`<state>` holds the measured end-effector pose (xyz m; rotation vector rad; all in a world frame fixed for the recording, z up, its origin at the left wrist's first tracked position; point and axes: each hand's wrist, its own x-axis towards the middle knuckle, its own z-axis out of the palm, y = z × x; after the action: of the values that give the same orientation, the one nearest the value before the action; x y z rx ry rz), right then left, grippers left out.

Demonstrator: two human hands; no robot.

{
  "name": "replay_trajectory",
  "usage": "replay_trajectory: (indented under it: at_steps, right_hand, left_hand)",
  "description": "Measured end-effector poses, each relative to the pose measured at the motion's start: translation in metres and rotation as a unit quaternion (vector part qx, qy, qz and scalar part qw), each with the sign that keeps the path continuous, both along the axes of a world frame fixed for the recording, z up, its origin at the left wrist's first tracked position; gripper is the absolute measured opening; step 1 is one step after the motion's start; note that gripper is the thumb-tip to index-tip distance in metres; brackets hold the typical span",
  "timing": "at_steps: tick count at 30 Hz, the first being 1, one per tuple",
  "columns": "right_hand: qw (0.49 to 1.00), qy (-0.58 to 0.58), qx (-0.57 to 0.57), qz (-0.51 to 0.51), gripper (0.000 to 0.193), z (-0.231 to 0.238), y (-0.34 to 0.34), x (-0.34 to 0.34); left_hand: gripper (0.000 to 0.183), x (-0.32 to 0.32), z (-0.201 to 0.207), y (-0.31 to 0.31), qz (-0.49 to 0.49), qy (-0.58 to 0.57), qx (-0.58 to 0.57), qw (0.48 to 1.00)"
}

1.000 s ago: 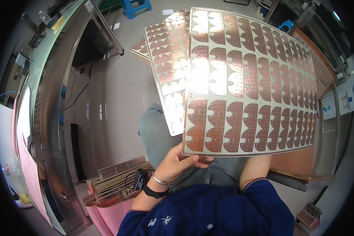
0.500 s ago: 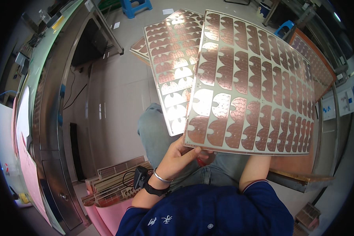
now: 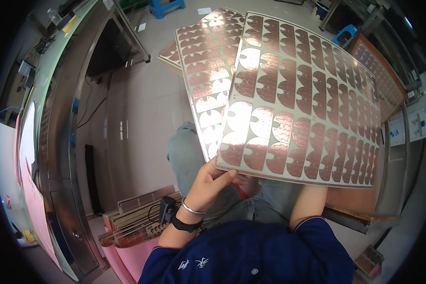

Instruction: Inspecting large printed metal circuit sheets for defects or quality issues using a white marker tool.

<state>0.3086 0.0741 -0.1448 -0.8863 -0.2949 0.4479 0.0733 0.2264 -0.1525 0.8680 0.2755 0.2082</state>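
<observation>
A large circuit board panel (image 3: 288,99) with rows of copper-coloured, notched half-round shapes is held tilted over my lap. My left hand (image 3: 213,182) is closed on its near left corner, thumb on top along the edge. My right forearm (image 3: 309,204) goes under the near right part of the panel. That hand is hidden behind the panel, so its fingers do not show. Just behind and to the left lies a second similar panel (image 3: 199,71), partly covered by the held one, with light glaring off both. More panel edges (image 3: 170,52) stick out beneath that one.
Several panels stand on edge in a pink-lined holder (image 3: 142,213) by my left side. A metal desk with a green top (image 3: 64,52) runs along the left. To the right, another panel leans in an orange-brown frame (image 3: 376,71). Blue stools (image 3: 165,7) stand farther off.
The held panel's near left corner has shifted slightly left and up together with my left hand. Its tilt and the glare have changed a little.
</observation>
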Motion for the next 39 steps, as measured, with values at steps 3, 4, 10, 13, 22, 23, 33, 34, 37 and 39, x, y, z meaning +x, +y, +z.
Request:
replay_trajectory:
  at_steps: [3, 4, 10, 13, 22, 23, 33, 34, 37, 39]
  right_hand:
    - [1.000, 0.002, 0.003, -0.002, 0.043, 0.001, -0.002, 0.001]
    - [1.000, 0.003, 0.004, -0.002, 0.043, 0.000, -0.003, 0.001]
    - [1.000, 0.006, 0.012, -0.004, 0.042, 0.001, -0.004, 0.001]
    - [1.000, 0.012, 0.019, 0.001, 0.042, -0.002, -0.002, -0.005]
    - [0.999, 0.010, 0.045, -0.003, 0.042, -0.004, -0.013, -0.010]
    - [0.999, 0.007, 0.051, -0.009, 0.042, -0.002, -0.019, -0.006]
    - [0.996, -0.026, 0.081, -0.040, 0.041, 0.010, -0.073, 0.027]
    - [0.996, -0.028, 0.079, -0.039, 0.041, 0.010, -0.074, 0.028]
    - [0.995, -0.032, 0.083, -0.034, 0.041, 0.009, -0.079, 0.030]
    - [0.995, -0.037, 0.086, -0.028, 0.041, 0.010, -0.081, 0.031]
  left_hand:
    - [0.041, 0.001, -0.002, 0.002, 0.007, 0.000, -0.002, 1.000]
    - [0.041, 0.001, -0.003, 0.003, 0.011, -0.002, 0.000, 1.000]
    - [0.039, 0.004, -0.010, 0.004, 0.032, -0.074, -0.125, 0.989]
    - [0.041, 0.010, -0.010, -0.013, 0.034, -0.100, -0.177, 0.978]
    - [0.038, 0.011, -0.022, -0.026, 0.094, -0.047, -0.249, 0.963]
    - [0.037, 0.009, -0.022, -0.021, 0.110, -0.057, -0.248, 0.961]
    - [0.039, -0.009, -0.040, 0.017, 0.192, -0.092, -0.216, 0.953]
    - [0.039, -0.010, -0.041, 0.019, 0.187, -0.092, -0.219, 0.953]
    - [0.043, -0.012, -0.049, 0.027, 0.197, -0.134, -0.216, 0.947]
    - [0.041, -0.015, -0.060, 0.031, 0.204, -0.149, -0.213, 0.944]
